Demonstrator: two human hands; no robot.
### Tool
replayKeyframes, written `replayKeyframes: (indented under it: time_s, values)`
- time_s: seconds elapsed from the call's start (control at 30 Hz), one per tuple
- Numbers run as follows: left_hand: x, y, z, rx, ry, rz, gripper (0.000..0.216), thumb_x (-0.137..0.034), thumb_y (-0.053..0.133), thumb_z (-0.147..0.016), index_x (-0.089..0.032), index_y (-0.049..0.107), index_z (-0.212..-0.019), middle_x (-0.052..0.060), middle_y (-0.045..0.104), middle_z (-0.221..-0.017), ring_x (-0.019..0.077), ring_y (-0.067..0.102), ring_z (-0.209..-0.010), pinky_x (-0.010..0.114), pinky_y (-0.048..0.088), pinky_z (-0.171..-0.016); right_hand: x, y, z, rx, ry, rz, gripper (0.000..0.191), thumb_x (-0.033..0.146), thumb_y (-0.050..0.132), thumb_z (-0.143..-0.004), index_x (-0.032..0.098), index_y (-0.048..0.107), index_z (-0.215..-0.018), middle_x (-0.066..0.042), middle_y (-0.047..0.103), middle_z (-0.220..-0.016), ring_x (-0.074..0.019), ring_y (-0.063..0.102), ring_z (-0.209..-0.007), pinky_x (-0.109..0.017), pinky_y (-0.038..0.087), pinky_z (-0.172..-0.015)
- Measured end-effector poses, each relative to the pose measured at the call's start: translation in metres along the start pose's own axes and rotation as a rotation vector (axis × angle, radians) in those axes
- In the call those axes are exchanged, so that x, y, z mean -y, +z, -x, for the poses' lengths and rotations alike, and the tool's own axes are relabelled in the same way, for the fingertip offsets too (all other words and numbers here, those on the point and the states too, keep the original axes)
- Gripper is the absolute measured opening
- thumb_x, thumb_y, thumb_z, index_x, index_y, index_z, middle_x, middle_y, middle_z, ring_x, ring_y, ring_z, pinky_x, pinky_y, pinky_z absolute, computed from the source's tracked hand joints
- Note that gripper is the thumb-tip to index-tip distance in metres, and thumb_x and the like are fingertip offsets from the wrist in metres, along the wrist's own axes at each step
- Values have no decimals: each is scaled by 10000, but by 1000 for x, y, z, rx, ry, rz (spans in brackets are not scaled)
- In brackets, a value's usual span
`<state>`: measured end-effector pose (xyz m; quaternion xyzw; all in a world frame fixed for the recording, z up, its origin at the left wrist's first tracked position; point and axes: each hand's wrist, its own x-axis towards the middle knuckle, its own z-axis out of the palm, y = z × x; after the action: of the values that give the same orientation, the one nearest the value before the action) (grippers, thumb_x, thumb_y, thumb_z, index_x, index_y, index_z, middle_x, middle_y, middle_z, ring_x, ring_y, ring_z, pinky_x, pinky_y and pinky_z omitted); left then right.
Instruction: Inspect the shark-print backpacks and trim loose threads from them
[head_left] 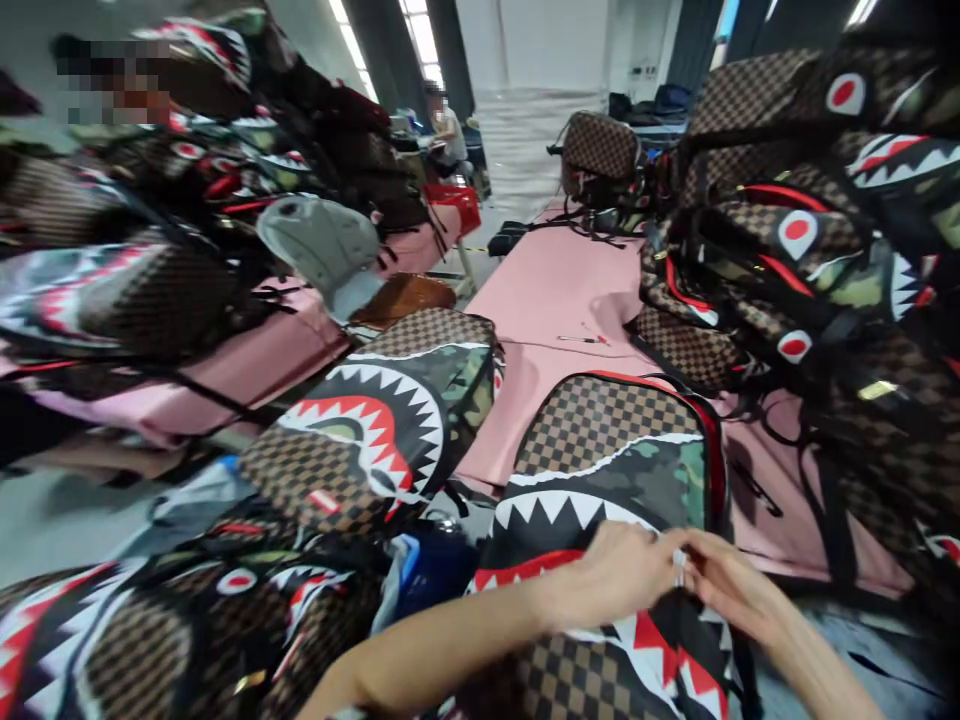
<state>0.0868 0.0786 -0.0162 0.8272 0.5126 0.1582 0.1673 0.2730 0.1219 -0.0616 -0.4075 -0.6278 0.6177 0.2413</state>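
In front of me lies a backpack [611, 460] with a brown-and-black check, a camouflage patch and a printed shark mouth with white teeth and red gums. Over its right side my left hand [626, 570] and my right hand [724, 575] meet, with fingers bent and pinched together. A small pale bit shows between the fingertips, too small to name. My left forearm crosses the lower part of the backpack and hides some of the print. A similar backpack [382, 425] lies just to the left.
A pink-covered table [551, 270] runs away from me, with a small thin tool [581, 340] on it. Check-and-shark backpacks [795, 240] are piled at the right. More stand on the left, near a grey chair [322, 240]. A person [448, 135] sits far back.
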Motion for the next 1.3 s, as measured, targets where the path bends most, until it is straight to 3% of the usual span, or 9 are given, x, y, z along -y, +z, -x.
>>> replayKeyframes:
  time_s: [0.1, 0.2, 0.33, 0.43, 0.57, 0.7, 0.9, 1.07, 1.3]
  values:
    - [54, -43, -24, -297, -83, 27, 323, -342, 495, -848, -197, 558, -1130, 102, 635, -990, 241, 565, -992, 405, 418, -883, 7, -54, 8, -296, 170, -33, 384, 527, 561, -785, 219, 648, -997, -109, 682, -976, -252, 651, -880, -394, 536, -755]
    - [110, -79, -60, -559, -435, 273, 441, -282, 540, -802, -128, 502, -1213, 157, 500, -1264, 304, 375, -1234, 493, 258, -1029, 21, -80, -29, -571, -22, 155, 409, 516, 595, -740, 214, 643, -1011, -105, 644, -1098, -271, 590, -1029, -424, 479, -877]
    - [137, -102, -79, -455, -515, 574, 386, -262, 553, -746, -50, 588, -1066, 163, 618, -1072, 277, 551, -1032, 431, 398, -936, 45, -67, -100, -496, -139, 199, 451, 470, 592, -726, 156, 630, -1048, -111, 616, -1150, -264, 541, -1102, -445, 382, -982]
    - [119, -124, -40, -423, -377, 743, 402, -285, 602, -695, -97, 609, -1050, 86, 655, -978, 214, 603, -916, 363, 453, -881, 70, -49, -100, -419, -196, 41, 428, 461, 609, -718, 179, 630, -1039, -75, 652, -1049, -237, 584, -1013, -424, 421, -935]
    - [77, -149, 59, -276, -380, 736, 185, -248, 704, -587, -135, 698, -733, 59, 652, -757, 236, 619, -820, 374, 474, -820, 100, -35, -10, -145, -365, 129, 172, 385, 709, -675, 241, 686, -766, -38, 636, -886, -206, 590, -864, -352, 464, -819]
    - [51, -110, 147, 87, -98, 572, 135, -205, 606, -739, -240, 719, -674, 57, 668, -755, 233, 611, -910, 364, 452, -873, 86, -3, 78, 377, -345, 472, 167, 276, 562, -834, 256, 704, -748, -51, 593, -788, -180, 551, -808, -334, 442, -760]
    - [46, -21, 202, -49, 67, 180, 250, -160, 450, -880, -247, 685, -867, 31, 642, -826, 182, 530, -954, 330, 403, -860, 4, 48, 117, 161, -513, 719, 303, 142, 406, -891, 227, 660, -749, -43, 601, -792, -189, 516, -892, -357, 393, -779]
    - [50, -21, 206, -173, 173, 189, 237, -117, 447, -882, -220, 648, -954, 30, 609, -848, 154, 491, -942, 324, 388, -893, -3, 46, 117, 137, -568, 707, 273, 209, 428, -902, 222, 647, -740, -44, 588, -772, -193, 523, -877, -355, 409, -770]
    - [43, -39, 205, -43, 113, 162, 283, -72, 420, -842, -211, 661, -896, 38, 640, -861, 149, 525, -899, 299, 414, -859, -9, 43, 116, 161, -570, 684, 235, 216, 458, -892, 220, 640, -742, -44, 584, -773, -192, 523, -870, -346, 418, -768]
